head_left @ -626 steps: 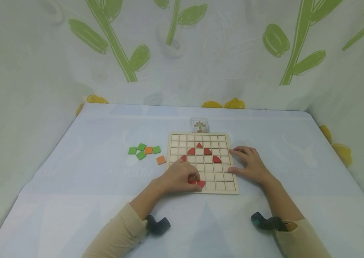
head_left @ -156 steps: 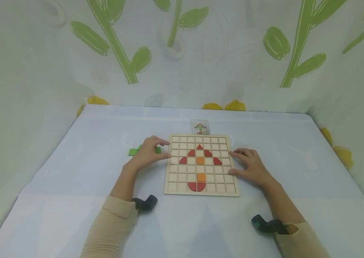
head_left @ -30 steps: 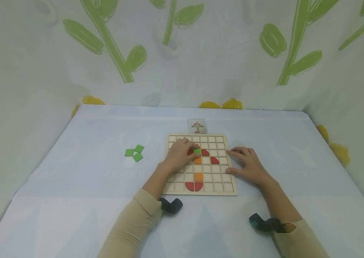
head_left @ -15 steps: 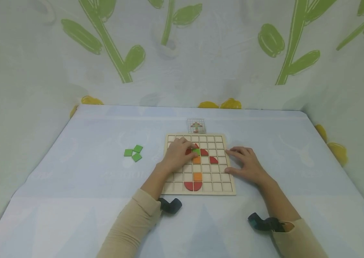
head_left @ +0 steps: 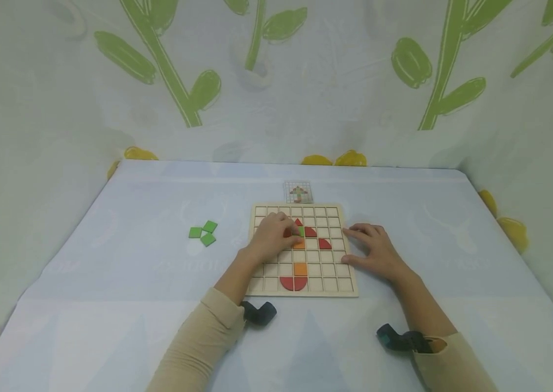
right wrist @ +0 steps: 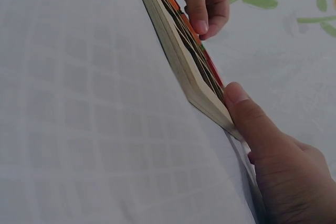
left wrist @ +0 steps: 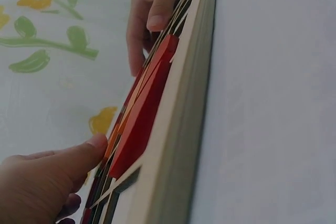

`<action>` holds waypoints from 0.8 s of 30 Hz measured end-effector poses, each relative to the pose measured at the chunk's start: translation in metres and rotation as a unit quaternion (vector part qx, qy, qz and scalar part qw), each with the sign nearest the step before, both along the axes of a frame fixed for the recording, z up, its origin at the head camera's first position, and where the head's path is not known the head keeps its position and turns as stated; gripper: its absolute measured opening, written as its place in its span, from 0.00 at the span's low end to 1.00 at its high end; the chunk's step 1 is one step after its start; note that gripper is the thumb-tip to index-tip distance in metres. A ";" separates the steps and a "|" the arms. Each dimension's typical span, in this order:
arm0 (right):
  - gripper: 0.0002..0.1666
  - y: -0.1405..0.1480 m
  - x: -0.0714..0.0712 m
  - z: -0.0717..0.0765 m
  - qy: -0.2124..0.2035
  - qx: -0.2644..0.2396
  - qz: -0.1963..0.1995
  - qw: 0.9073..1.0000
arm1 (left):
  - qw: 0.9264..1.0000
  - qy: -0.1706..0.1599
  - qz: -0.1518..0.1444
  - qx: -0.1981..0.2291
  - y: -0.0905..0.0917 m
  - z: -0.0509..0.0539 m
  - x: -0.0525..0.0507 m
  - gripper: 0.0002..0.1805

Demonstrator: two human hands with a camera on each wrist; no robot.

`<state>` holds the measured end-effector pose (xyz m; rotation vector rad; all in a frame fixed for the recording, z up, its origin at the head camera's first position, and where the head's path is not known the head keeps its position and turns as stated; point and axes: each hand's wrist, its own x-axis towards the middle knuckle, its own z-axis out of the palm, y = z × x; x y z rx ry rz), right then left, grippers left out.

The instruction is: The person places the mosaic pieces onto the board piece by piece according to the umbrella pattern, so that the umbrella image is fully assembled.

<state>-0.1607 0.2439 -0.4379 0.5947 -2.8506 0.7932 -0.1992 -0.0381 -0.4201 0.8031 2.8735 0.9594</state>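
A wooden grid board lies on the table with red, orange and green pieces in its cells. My left hand reaches over its left part, thumb and fingertips on a green square tile below the red triangle. An orange square tile sits just under it, partly behind the thumb. Another orange tile is above two red quarter-circles. Red pieces left of the green tile are mostly hidden by the hand. My right hand touches the board's right edge with spread fingertips and thumb.
Three loose green tiles lie on the table left of the board. A small pattern card with a printed grid lies against the board's far edge. Each wrist wears a black camera. A patterned cloth wall stands behind the table.
Two orange tiles and one green tile have gone from the table into the board's cells. Lately, the left thumb and fingertips shifted slightly over the green tile. The right hand keeps its place.
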 end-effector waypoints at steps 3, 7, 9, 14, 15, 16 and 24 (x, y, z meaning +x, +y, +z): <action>0.40 0.000 0.000 0.001 0.006 0.002 0.001 1.000 | 1.000 -0.009 -0.006 0.002 0.000 0.001 0.001 0.10; 0.40 0.000 0.000 0.001 0.013 0.002 0.004 1.000 | 0.999 -0.038 -0.008 0.018 -0.002 0.003 0.002 0.09; 0.40 0.000 0.001 0.001 0.014 0.000 0.006 1.000 | 0.998 -0.048 -0.005 0.029 -0.004 0.003 0.002 0.09; 0.40 -0.001 0.000 -0.001 0.007 0.004 0.001 1.000 | 0.999 -0.036 0.015 0.031 -0.012 0.001 0.002 0.12; 0.40 0.000 0.000 -0.001 0.006 0.006 0.000 1.000 | 0.999 -0.033 0.021 0.028 -0.014 0.001 0.002 0.12; 0.40 0.000 0.000 -0.001 0.005 0.008 -0.002 1.000 | 0.999 -0.033 0.027 0.027 -0.017 0.000 0.002 0.12; 0.40 0.000 0.000 -0.001 0.003 0.003 0.000 1.000 | 0.993 -0.078 0.072 0.044 -0.039 0.005 0.007 0.14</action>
